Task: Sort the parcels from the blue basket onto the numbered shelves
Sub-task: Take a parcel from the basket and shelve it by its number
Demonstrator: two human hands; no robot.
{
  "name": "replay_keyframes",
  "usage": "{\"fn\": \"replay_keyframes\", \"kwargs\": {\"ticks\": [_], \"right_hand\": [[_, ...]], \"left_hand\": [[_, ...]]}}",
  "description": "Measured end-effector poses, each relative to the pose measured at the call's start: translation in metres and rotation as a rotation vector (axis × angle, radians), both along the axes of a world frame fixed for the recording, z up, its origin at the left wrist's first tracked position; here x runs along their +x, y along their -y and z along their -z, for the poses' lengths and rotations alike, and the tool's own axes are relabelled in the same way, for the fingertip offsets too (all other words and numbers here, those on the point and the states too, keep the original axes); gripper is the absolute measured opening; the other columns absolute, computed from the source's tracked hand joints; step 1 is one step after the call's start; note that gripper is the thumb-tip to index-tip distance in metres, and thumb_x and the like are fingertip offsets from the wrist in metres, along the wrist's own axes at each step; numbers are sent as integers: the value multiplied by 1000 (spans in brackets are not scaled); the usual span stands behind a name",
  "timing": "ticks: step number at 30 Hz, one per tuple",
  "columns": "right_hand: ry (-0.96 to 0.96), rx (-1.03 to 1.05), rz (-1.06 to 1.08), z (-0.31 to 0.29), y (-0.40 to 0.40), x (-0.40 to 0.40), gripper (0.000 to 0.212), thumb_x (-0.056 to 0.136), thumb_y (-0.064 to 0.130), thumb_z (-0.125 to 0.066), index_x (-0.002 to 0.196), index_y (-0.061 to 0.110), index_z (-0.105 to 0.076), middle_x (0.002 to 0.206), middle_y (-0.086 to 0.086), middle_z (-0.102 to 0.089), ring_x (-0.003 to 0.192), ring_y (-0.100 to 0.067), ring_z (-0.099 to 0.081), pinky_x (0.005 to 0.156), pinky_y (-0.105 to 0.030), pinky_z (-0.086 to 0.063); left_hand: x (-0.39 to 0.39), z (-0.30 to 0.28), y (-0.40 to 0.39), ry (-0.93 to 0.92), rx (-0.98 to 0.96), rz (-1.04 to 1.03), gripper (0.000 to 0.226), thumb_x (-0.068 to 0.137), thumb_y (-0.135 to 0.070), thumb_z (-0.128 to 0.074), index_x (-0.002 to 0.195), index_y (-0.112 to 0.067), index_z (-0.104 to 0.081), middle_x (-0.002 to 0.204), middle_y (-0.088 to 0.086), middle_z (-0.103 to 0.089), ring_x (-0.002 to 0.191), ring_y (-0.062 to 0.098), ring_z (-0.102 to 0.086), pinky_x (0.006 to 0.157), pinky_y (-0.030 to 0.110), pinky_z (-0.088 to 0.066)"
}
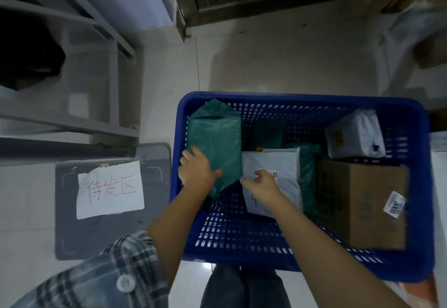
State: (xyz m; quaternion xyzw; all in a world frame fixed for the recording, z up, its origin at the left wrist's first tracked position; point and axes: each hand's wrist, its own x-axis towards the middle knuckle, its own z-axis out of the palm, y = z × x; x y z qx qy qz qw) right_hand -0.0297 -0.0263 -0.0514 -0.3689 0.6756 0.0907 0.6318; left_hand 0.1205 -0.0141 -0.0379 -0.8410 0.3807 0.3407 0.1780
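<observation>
A blue plastic basket [302, 98] stands on the floor in front of me. My left hand [196, 170] grips a green plastic parcel [215, 136], which is tilted up against the basket's left wall. My right hand [263, 183] rests on a flat white mailer [280, 162] lying in the basket's middle, fingers curled at its left edge. Also in the basket are a brown cardboard box [362, 201] at the right, a white wrapped parcel [355, 133] at the far right corner, and more green bags [308, 174] under the white mailer.
A grey metal shelf rack [72, 66] stands at the left, with a dark object on it. A grey mat [67, 230] with a handwritten paper sign [110, 189] lies left of the basket. Boxes and white bags are piled at the top right.
</observation>
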Motion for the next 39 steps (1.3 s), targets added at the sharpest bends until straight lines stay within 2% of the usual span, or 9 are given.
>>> {"fn": "replay_keyframes", "kwargs": {"ticks": [6, 9, 14, 20, 26, 28, 32, 37, 39], "right_hand": [[68, -23, 229, 27, -2, 19, 65, 94, 26, -55, 148, 8, -23, 148, -6, -35, 135, -22, -35, 104, -27, -31], [140, -49, 240, 26, 2, 29, 49, 96, 21, -52, 141, 10, -36, 127, 5, -47, 113, -14, -49, 90, -21, -38], [166, -66, 295, 33, -5, 32, 42, 95, 19, -51, 136, 12, -43, 124, -5, -58, 103, -16, -57, 86, -26, -46], [200, -75, 352, 31, -20, 32, 38, 95, -1, -42, 125, 21, -50, 110, 3, -60, 89, -1, -56, 70, -14, -45], [173, -32, 431, 31, -30, 28, 42, 94, -9, -33, 113, 22, -53, 108, -1, -56, 92, -14, -58, 91, -38, -47], [172, 2, 478, 30, -27, 24, 44, 95, -11, -30, 122, 14, -53, 111, -5, -55, 109, -25, -57, 96, -44, -43], [165, 67, 478, 38, -25, 15, 45, 94, -12, -33, 134, 5, -46, 135, -11, -48, 120, -22, -48, 89, -32, -42], [83, 77, 408, 45, -26, 1, 33, 95, -5, -36, 124, -1, -51, 116, -12, -54, 99, -19, -49, 70, -20, -42], [14, 98, 444, 47, -28, -11, 33, 95, -2, -41, 126, 1, -52, 117, -12, -54, 101, -24, -51, 80, -26, -47]], "left_hand": [[1, 28, -9, 34, -109, -113, 104, 80, -55, -63, 146, 1, -6, 140, 21, -31, 127, 33, -35, 98, 39, -40], [-3, 31, -6, -1, -167, -241, 110, 77, -54, -66, 148, 0, -1, 140, 21, -31, 127, 34, -33, 101, 41, -38], [-2, 34, -2, 34, -152, -259, 118, 68, -65, -67, 147, -1, -8, 143, 19, -32, 130, 35, -33, 106, 41, -29], [-15, 43, 4, -78, -112, -268, 142, 52, -75, -70, 148, -16, 17, 150, 23, -9, 137, 39, -20, 110, 48, -22], [-26, 55, 7, -29, -41, -193, 149, 49, -78, -69, 144, -15, 27, 152, 29, 14, 140, 48, 4, 112, 60, -6], [-27, 57, 7, -20, -33, -179, 150, 49, -78, -69, 144, -14, 28, 151, 30, 16, 140, 48, 6, 111, 62, -5], [-30, 59, 8, -8, -43, -171, 149, 49, -75, -71, 144, -14, 27, 152, 28, 15, 139, 49, -1, 111, 61, -11], [-31, 53, 3, 10, -100, -152, 142, 53, -71, -71, 146, -17, 21, 152, 26, 0, 133, 45, -21, 106, 55, -25], [-29, 47, 1, 11, -122, -153, 140, 53, -70, -71, 147, -17, 18, 151, 25, -6, 130, 43, -26, 105, 54, -26]]}}
